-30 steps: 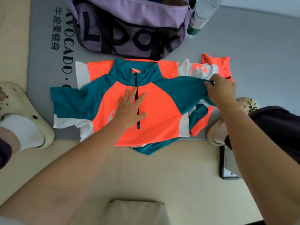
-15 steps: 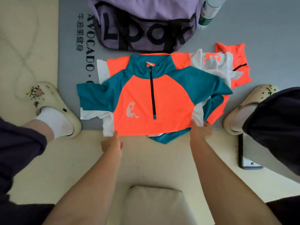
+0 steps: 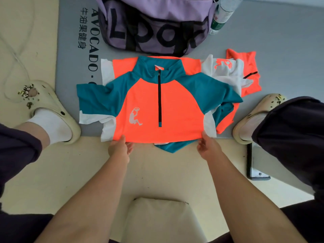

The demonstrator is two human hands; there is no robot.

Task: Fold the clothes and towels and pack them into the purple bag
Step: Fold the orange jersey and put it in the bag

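Both hands, left [image 3: 119,149] and right [image 3: 208,148], pinch the smooth orange-teal jersey's [image 3: 175,111] straight hem.

A grey mat [image 3: 280,41] (printed with "AVOCADO") is lying on the beige floor [image 3: 166,172]. Resting on the mat are the purple bag [image 3: 154,20], a plastic bottle [image 3: 221,14] beside it, an orange-and-teal shirt [image 3: 149,106] and crumpled white-orange clothes [image 3: 236,71].

Jersey [image 3: 149,109] smooth matt cloth; bag [image 3: 154,18] fabric
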